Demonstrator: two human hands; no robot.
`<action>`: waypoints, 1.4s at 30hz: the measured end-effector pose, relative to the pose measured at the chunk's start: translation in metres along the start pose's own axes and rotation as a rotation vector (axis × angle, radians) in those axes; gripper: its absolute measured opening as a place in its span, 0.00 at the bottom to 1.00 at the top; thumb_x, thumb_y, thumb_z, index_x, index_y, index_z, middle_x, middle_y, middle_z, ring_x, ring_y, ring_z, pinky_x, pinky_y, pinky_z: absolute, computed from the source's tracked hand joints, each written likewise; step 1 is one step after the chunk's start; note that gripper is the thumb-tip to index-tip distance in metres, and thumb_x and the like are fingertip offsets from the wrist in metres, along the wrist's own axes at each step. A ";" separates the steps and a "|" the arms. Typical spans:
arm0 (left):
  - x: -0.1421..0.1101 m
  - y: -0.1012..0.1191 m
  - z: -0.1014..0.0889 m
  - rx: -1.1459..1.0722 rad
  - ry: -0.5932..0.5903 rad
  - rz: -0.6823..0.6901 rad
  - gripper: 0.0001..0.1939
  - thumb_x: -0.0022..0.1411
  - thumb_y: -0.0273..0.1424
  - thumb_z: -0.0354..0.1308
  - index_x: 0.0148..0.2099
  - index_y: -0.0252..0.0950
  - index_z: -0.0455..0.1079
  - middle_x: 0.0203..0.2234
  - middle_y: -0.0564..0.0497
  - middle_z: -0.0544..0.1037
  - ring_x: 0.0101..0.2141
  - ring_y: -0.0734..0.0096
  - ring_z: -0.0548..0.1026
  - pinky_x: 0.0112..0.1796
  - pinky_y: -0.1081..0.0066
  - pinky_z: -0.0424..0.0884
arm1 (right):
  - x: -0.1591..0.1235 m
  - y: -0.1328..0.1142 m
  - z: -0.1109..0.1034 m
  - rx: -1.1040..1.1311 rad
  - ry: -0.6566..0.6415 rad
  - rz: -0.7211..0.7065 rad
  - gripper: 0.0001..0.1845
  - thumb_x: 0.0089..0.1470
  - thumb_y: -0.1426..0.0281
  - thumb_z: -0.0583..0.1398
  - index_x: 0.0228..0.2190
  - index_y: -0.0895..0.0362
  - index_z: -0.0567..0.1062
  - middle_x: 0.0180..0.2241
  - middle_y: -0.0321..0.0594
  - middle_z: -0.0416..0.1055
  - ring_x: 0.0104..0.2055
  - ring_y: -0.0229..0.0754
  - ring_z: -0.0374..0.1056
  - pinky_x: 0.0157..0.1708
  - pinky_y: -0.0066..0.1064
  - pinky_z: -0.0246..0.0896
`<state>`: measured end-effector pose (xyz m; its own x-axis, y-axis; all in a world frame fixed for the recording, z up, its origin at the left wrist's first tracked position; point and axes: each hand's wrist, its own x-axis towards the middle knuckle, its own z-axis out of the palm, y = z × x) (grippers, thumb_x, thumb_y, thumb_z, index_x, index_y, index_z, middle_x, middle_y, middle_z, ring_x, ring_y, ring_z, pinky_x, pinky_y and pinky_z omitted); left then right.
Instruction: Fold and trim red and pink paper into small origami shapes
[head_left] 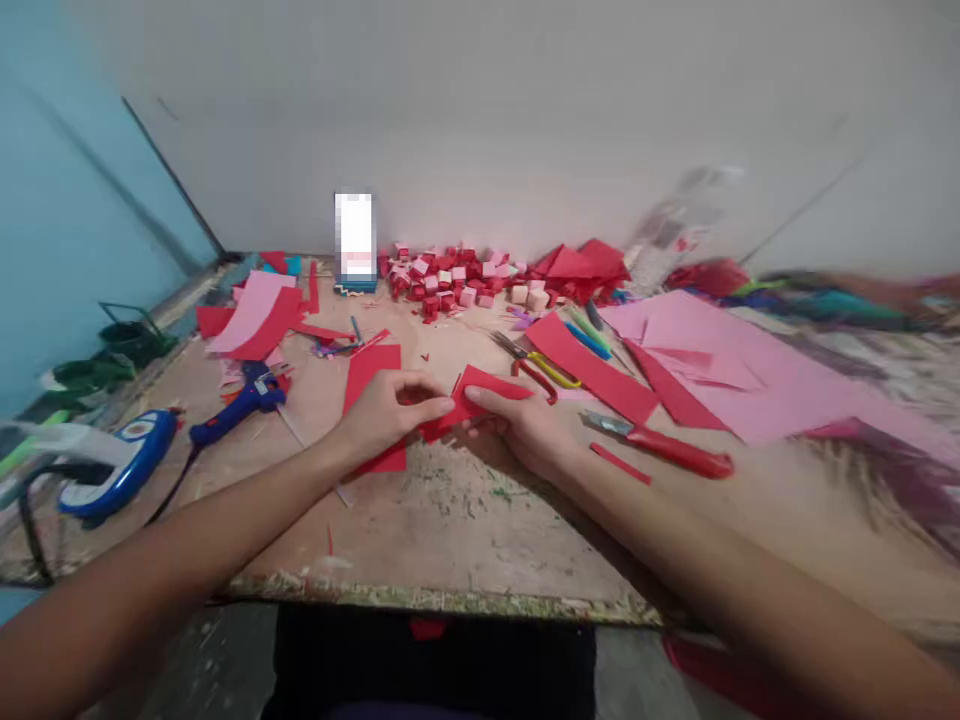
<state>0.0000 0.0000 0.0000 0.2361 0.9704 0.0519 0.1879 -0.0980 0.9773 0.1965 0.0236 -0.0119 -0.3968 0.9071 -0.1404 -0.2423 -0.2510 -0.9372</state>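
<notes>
Between my two hands, a small piece of red paper (491, 383) is held a little above the table. My left hand (390, 410) pinches its left edge between thumb and fingers. My right hand (529, 425) grips its right side, thumb on top and fingers underneath. A larger red paper strip (373, 380) lies beneath my left hand. Beyond my right hand rest scissors (555, 370) with yellow and red handles. A red-handled cutter knife (675, 450) lies to the right, close to a thin red paper strip (620, 464).
A blue glue gun (240, 405) and a blue-and-white lamp base (120, 465) stand at the left. Many small red and pink paper cubes (450, 280) are heaped by the wall, beside a bright phone (355, 240). Pink paper sheets (765, 380) cover the right side.
</notes>
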 end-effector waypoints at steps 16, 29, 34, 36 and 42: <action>0.003 -0.003 -0.002 -0.026 0.013 0.025 0.07 0.55 0.32 0.65 0.32 0.33 0.78 0.32 0.48 0.82 0.34 0.69 0.77 0.38 0.69 0.72 | 0.003 -0.003 -0.003 0.072 0.075 0.015 0.14 0.43 0.65 0.76 0.28 0.61 0.82 0.25 0.45 0.80 0.25 0.40 0.75 0.25 0.27 0.75; 0.003 -0.001 -0.004 -0.040 0.015 -0.007 0.10 0.53 0.35 0.68 0.35 0.33 0.77 0.28 0.51 0.79 0.27 0.73 0.74 0.30 0.73 0.70 | 0.002 -0.002 -0.003 0.052 0.061 -0.005 0.14 0.44 0.64 0.75 0.28 0.61 0.81 0.24 0.44 0.79 0.24 0.40 0.75 0.25 0.29 0.74; 0.002 0.001 -0.001 0.023 0.047 0.059 0.08 0.56 0.34 0.66 0.34 0.34 0.78 0.28 0.50 0.81 0.29 0.71 0.76 0.32 0.72 0.72 | 0.000 -0.002 -0.001 0.044 0.049 -0.003 0.16 0.44 0.63 0.75 0.28 0.62 0.82 0.24 0.44 0.79 0.24 0.40 0.75 0.25 0.28 0.74; 0.002 0.002 -0.001 0.042 0.070 0.071 0.06 0.57 0.33 0.65 0.31 0.34 0.78 0.28 0.50 0.81 0.29 0.71 0.76 0.33 0.72 0.72 | 0.000 -0.003 -0.001 0.054 0.052 0.005 0.15 0.44 0.64 0.75 0.28 0.62 0.81 0.24 0.44 0.79 0.24 0.40 0.75 0.25 0.28 0.74; 0.002 0.003 -0.002 0.022 0.072 0.027 0.07 0.57 0.33 0.66 0.32 0.34 0.78 0.27 0.50 0.82 0.27 0.72 0.76 0.29 0.73 0.71 | 0.001 -0.006 -0.004 0.054 0.082 -0.028 0.14 0.44 0.66 0.76 0.29 0.62 0.81 0.26 0.45 0.80 0.25 0.40 0.75 0.25 0.27 0.74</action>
<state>-0.0008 0.0016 0.0036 0.1728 0.9805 0.0936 0.2036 -0.1285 0.9706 0.2008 0.0272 -0.0075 -0.3158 0.9382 -0.1418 -0.3008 -0.2407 -0.9228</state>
